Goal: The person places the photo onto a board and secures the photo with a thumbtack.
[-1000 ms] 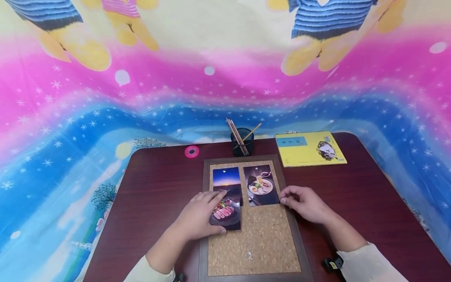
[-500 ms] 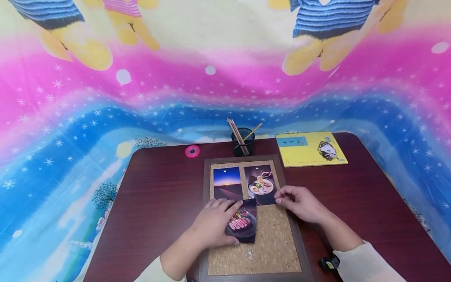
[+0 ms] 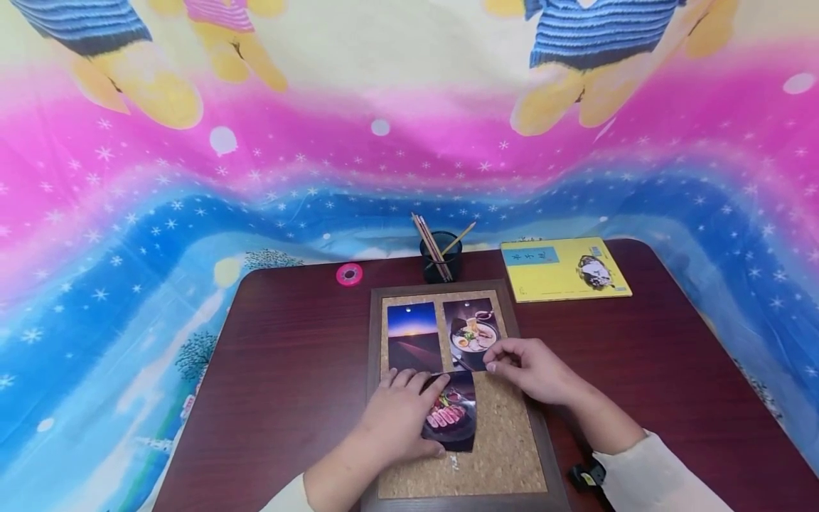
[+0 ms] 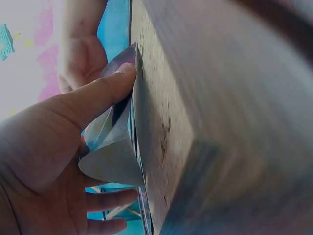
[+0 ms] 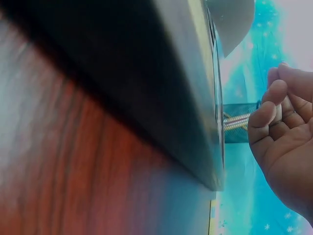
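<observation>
My left hand holds a photo of sliced meat on a dark plate by its edges, low over a framed corkboard. In the left wrist view the photo bows between thumb and fingers. My right hand hovers by the lower right corner of a ramen photo, thumb and index fingertips together. Whether something tiny sits between those tips cannot be seen. Left of the ramen photo is a sunset photo. Each of these two has a small pale pin at its top.
Behind the board stands a black mesh cup with several pencils. A pink round case lies to its left and a yellow book to its right. All rest on a dark red table, with a printed cloth hanging behind.
My left hand has slid the meat photo right and toward me, uncovering the sunset photo. My right hand has come left, toward the meat photo's upper right corner.
</observation>
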{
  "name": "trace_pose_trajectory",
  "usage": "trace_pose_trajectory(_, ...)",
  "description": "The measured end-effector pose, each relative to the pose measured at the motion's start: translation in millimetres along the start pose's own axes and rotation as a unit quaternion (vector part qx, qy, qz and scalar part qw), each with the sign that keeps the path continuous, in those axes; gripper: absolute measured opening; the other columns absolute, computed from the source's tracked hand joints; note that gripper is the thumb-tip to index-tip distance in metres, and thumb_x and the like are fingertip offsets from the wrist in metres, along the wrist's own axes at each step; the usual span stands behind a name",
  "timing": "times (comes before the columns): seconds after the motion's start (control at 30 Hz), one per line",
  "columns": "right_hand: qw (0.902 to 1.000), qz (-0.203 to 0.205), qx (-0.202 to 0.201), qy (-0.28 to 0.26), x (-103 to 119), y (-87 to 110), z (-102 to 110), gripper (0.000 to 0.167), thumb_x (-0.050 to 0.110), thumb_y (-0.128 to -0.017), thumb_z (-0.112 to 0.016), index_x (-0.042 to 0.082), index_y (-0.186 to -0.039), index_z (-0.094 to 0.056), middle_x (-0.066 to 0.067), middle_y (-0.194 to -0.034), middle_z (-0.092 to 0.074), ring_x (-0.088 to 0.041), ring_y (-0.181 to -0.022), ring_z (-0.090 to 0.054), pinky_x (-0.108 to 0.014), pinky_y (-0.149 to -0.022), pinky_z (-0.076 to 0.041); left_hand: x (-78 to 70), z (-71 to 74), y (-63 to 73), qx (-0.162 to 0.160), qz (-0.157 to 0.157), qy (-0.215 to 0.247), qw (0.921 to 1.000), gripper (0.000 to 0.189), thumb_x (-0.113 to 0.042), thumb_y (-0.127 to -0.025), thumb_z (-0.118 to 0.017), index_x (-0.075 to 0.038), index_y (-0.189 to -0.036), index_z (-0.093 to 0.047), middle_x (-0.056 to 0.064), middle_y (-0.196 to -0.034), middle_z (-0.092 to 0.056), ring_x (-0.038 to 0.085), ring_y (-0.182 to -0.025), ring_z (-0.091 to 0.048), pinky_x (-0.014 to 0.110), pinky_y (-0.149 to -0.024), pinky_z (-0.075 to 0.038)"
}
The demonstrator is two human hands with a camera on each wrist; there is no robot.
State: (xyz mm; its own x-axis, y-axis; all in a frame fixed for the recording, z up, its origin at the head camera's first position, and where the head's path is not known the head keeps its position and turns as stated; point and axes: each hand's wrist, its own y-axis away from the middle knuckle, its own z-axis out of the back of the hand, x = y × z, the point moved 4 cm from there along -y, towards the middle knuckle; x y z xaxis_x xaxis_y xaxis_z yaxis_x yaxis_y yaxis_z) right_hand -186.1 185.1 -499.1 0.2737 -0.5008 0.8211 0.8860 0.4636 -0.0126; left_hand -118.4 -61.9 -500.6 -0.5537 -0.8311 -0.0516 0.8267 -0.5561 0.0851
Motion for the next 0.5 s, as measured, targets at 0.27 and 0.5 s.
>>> trace_pose_trajectory(0.27,0.9997,0.007,0.025,0.001,11,-9.1,-9,0.005,0.014,-0.099,-0.072,0.014,-0.103,-0.075,0.006,-0.086,-0.068,-0.012,-0.069,-0.059,-0.027,-0.061,-0.053,-10.2,1.0,2.9,0.009,0.016,-0.005,0.9998,0.122,-0.084,-0.060,-0.079,-0.026,-0.160,-0.041,0.010,-0.150,-0.054,0.035,-0.135,-0.052,0.061,-0.112,-0.040)
trace_pose_trajectory(0.5,0.9970,0.035,0.055,0.043,21,-20.8,-21,0.007,0.014,-0.099,-0.071,0.020,-0.101,-0.076,0.014,-0.089,-0.069,-0.008,-0.080,-0.063,-0.028,-0.072,-0.054,-17.8,-0.7,4.5,0.026,0.021,-0.011,0.9994,0.129,-0.091,-0.053,-0.076,-0.027,-0.160,-0.041,0.012,-0.156,-0.047,0.035,-0.137,-0.048,0.058,-0.109,-0.043)
